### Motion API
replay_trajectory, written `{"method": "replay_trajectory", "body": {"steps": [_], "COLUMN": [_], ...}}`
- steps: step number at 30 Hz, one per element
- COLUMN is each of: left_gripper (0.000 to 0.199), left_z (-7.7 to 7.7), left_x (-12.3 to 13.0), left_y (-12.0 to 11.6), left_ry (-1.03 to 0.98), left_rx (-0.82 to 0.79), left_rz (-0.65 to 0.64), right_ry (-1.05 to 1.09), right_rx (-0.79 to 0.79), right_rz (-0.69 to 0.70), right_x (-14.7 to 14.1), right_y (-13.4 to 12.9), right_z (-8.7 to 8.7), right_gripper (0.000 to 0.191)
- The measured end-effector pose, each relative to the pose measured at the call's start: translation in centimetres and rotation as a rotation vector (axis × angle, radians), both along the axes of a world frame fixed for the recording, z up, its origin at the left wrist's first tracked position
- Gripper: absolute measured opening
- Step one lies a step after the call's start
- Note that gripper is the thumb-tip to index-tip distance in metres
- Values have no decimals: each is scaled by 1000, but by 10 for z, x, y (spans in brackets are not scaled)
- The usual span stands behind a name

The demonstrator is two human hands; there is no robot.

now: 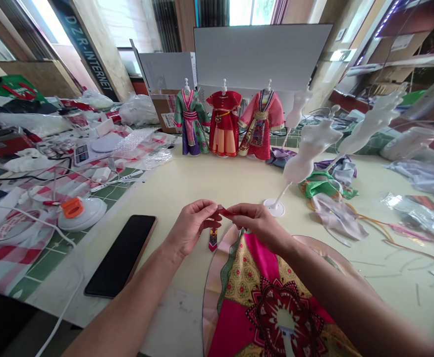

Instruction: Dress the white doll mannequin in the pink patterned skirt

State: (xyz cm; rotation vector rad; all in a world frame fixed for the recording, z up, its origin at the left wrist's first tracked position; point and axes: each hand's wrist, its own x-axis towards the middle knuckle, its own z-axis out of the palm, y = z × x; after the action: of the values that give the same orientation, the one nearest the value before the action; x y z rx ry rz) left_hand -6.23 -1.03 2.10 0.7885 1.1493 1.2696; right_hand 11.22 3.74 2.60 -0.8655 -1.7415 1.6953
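My left hand [192, 223] and my right hand [256, 223] meet above the table, each pinching a narrow dark red strip [224, 212] between thumb and fingers. Below the left fingers shows a patterned band end [212, 240] with a pointed tip; whether it joins the strip is hidden. Under my right forearm lies a round patterned cloth piece [235, 322] in pink, gold and dark red, with a peach border and a hole at its centre. Part of it is covered by my arm.
A black phone [120, 255] lies left of my arms. Three small dressed forms, one in a red dress [224, 121], stand at the back. A bare white mannequin [302, 158] leans at right, near a green cloth [319, 184] and a pale cloth [339, 215]. Cables and clutter fill the left.
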Motion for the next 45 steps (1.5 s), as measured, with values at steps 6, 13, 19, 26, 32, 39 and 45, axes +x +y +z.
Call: {"method": "replay_trajectory", "body": {"steps": [6, 13, 19, 26, 32, 39, 45], "left_gripper": [16, 11, 14, 14, 15, 17, 34], "left_z": [2, 10, 16, 9, 3, 9, 4], "left_x": [3, 9, 13, 9, 1, 8, 13], "left_y": [-3, -6, -9, -6, -3, -6, -7], "left_ry": [45, 230, 377, 280, 173, 337, 219], "left_rx": [16, 91, 122, 97, 112, 79, 59], "left_rz": [-28, 37, 11, 40, 52, 9, -138], "right_ry": [98, 135, 108, 68, 33, 98, 117], "right_rx": [-144, -203, -199, -90, -108, -152, -65], "right_rz": [23, 13, 4, 18, -80, -74, -84], "right_x": [0, 2, 6, 8, 10, 10, 7], "right_y": [-3, -7, -8, -6, -2, -1, -2], "right_z": [-6, -9, -8, -7, -12, -13, -12], "right_gripper": [32, 32, 33, 21, 12, 13, 14]}}
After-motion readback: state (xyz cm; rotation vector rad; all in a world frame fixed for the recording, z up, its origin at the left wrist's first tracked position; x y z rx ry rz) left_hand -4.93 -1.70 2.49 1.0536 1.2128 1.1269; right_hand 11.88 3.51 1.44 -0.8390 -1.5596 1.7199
